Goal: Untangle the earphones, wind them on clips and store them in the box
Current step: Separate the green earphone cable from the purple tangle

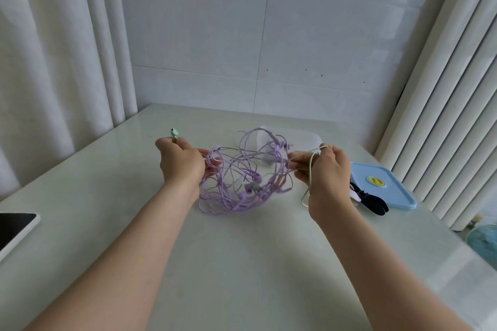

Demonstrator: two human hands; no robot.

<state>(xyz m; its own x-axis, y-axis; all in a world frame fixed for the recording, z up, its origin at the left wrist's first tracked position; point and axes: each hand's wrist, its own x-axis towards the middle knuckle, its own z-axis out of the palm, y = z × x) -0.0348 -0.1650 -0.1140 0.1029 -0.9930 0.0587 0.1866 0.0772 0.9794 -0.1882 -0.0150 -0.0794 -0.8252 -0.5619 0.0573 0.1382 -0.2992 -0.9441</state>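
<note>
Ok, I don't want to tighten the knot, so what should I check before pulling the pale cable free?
1. Left hand grips the mint-green earbud: ok.
2. Right hand holds the pale green cable: ok.
3. That cable clear of the tangled purple earphone cables: not ok, it appears to run through them.
4. Where it snags: cannot tell.
5. Black winding clips at hand beside the light blue plastic lid: ok.
6. Clear plastic box uncovered: ok.
</note>
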